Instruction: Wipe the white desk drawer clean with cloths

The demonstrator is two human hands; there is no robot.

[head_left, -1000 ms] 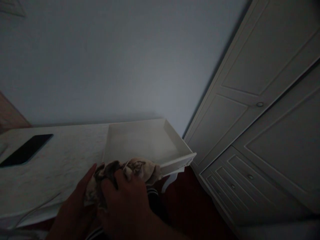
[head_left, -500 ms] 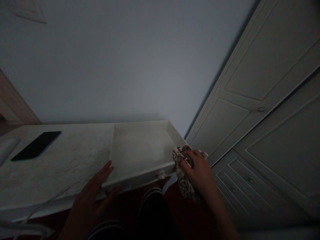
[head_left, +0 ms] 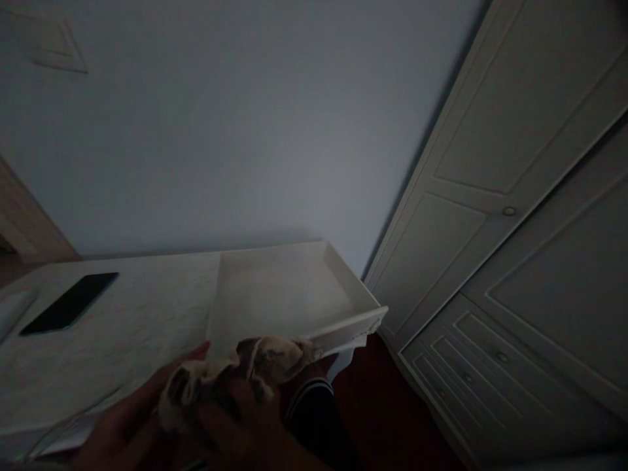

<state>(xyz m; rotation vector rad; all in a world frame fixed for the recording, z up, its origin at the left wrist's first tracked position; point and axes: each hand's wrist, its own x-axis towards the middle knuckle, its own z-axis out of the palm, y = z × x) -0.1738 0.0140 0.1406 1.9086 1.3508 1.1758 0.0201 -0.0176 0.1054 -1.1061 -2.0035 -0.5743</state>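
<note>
A patterned brown-and-cream cloth (head_left: 275,356) is bunched in my right hand (head_left: 240,418), whose fingers press it on the drawer's front edge near the left corner. The white drawer (head_left: 284,278) is pulled out, and its inside shows bare. My left hand (head_left: 132,415) is at the drawer's left front corner, fingers stretched forward beside the cloth. The cloth and my right hand hide part of it. Both hands are dim and somewhat blurred.
A dark phone or tablet (head_left: 71,304) lies on the pale tabletop (head_left: 147,314), with a white object (head_left: 12,311) at its left. A thin cable (head_left: 73,418) runs along the front. White cabinets (head_left: 461,261) stand at the right; the blue-grey wall (head_left: 235,131) is behind.
My right hand has carried the cloth leftward along the drawer's front edge, from its right corner to near the left one. My left hand has shifted slightly left and down in view.
</note>
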